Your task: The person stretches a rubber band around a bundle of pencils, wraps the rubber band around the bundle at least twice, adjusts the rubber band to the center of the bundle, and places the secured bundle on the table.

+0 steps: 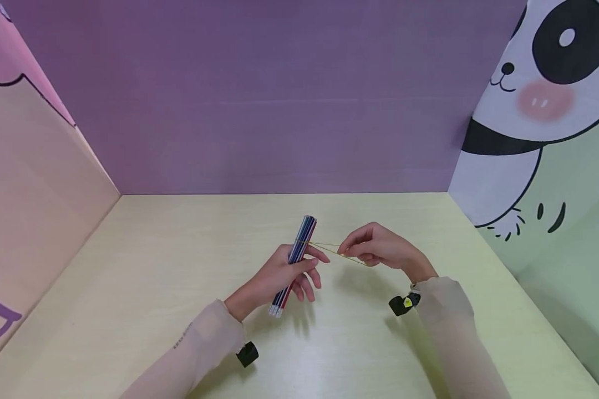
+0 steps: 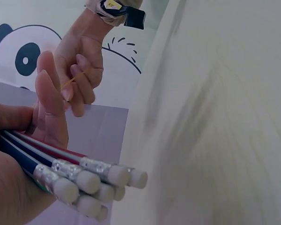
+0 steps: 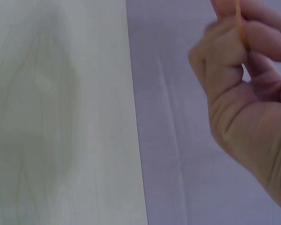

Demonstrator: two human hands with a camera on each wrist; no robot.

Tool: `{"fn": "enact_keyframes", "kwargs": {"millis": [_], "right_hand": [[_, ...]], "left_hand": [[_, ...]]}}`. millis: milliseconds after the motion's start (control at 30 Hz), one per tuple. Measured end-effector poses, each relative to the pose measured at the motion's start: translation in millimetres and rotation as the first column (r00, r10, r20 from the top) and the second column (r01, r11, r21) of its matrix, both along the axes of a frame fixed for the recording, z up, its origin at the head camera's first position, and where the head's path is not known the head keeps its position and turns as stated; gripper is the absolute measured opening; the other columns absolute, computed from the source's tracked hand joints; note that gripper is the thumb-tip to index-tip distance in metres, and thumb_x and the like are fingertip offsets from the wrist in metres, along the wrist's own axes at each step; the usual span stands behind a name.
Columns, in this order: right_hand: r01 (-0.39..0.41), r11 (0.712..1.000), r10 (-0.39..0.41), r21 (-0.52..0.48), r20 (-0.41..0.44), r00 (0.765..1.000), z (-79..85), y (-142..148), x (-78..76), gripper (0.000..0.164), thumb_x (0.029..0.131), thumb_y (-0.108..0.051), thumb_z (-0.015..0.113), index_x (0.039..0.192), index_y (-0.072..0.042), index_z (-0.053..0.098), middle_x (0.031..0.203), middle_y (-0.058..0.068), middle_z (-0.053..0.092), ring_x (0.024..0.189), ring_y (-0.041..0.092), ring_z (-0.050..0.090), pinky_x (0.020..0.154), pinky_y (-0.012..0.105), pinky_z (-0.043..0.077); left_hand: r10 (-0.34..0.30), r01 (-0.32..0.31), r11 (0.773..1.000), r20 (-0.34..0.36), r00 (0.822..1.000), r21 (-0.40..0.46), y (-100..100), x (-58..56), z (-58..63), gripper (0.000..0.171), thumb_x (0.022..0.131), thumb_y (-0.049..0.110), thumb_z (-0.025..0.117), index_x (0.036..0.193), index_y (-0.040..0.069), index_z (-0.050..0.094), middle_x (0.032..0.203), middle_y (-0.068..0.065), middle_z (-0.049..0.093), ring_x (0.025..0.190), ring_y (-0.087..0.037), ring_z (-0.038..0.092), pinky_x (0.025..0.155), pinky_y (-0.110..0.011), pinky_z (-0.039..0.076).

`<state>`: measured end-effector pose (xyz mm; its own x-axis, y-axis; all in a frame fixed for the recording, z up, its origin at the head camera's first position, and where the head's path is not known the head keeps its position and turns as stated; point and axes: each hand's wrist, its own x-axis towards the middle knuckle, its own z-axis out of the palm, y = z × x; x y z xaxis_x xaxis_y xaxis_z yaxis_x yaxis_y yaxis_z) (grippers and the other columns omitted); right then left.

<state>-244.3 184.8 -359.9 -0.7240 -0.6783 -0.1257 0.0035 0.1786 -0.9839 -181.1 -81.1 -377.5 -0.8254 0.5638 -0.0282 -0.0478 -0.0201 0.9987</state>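
Note:
A bundle of pencils (image 1: 302, 238) with white erasers (image 2: 88, 182) stands tilted in my left hand (image 1: 284, 269). The thumb lies across the pencils and holds them against the fingers, eraser ends down toward me. A thin yellow rubber band (image 1: 324, 247) runs round the bundle's upper part and stretches right to my right hand (image 1: 384, 247). The curled fingers of that hand hook and pull the band, which shows orange in the right wrist view (image 3: 240, 28). Both hands are above the table. The pencils' far tips are out of the left wrist view.
The pale wooden table (image 1: 145, 288) lies below both hands. A purple wall panel (image 1: 279, 111) closes the back, with a pinkish panel (image 1: 30, 183) at left and a panda-printed panel (image 1: 569, 221) at right. Black wrist cameras (image 1: 247, 354) sit on both wrists.

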Motion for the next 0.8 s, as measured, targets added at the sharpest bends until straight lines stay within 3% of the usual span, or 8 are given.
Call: {"fn": "enact_keyframes", "kwargs": {"millis": [167, 333, 600, 800], "right_hand": [[-0.078, 0.990, 0.084, 0.118, -0.043, 0.996, -4.0, -2.9, 2.5, 0.026, 0.088, -0.004, 0.073, 0.111, 0.006, 0.068, 0.069, 0.000, 0.047, 0.049, 0.010, 0.028, 0.046, 0.023, 0.023], [-0.128, 0.971, 0.151, 0.204, -0.100, 0.984, 2.0, -5.3, 5.5, 0.038, 0.085, -0.008, 0.077, 0.121, -0.002, 0.066, 0.073, 0.004, 0.043, 0.052, 0.012, 0.031, 0.049, 0.026, 0.025], [-0.059, 0.922, 0.147, 0.383, -0.206, 0.967, 20.6, -7.8, 17.1, 0.060, 0.079, -0.023, 0.085, 0.132, -0.025, 0.057, 0.103, 0.022, 0.050, 0.055, 0.016, 0.042, 0.058, 0.026, 0.040], [0.011, 0.892, 0.127, 0.453, -0.274, 0.953, 29.7, -9.4, 24.8, 0.081, 0.075, -0.034, 0.088, 0.146, -0.028, 0.048, 0.107, 0.016, 0.054, 0.056, 0.016, 0.044, 0.061, 0.029, 0.041]], "left_hand": [[0.001, -0.010, 0.997, -0.129, 0.992, -0.071, 0.2, 3.1, 4.2, 0.018, 0.104, 0.014, 0.052, 0.115, 0.003, 0.062, 0.077, -0.013, 0.070, 0.056, -0.029, 0.070, 0.049, -0.033, 0.056], [0.016, -0.045, 0.990, -0.207, 0.978, -0.137, 0.7, 5.3, 4.9, 0.015, 0.104, 0.008, 0.050, 0.108, 0.002, 0.063, 0.073, -0.013, 0.069, 0.054, -0.030, 0.069, 0.048, -0.036, 0.056], [0.009, -0.090, 0.962, -0.298, 0.954, -0.257, 4.7, 5.5, 3.1, 0.016, 0.102, 0.003, 0.049, 0.103, 0.001, 0.064, 0.070, -0.014, 0.068, 0.052, -0.031, 0.068, 0.048, -0.042, 0.057], [-0.024, -0.077, 0.946, -0.305, 0.952, -0.316, 4.5, 4.7, 3.5, 0.016, 0.101, 0.001, 0.049, 0.105, -0.002, 0.064, 0.072, -0.018, 0.068, 0.052, -0.034, 0.068, 0.047, -0.039, 0.056]]}}
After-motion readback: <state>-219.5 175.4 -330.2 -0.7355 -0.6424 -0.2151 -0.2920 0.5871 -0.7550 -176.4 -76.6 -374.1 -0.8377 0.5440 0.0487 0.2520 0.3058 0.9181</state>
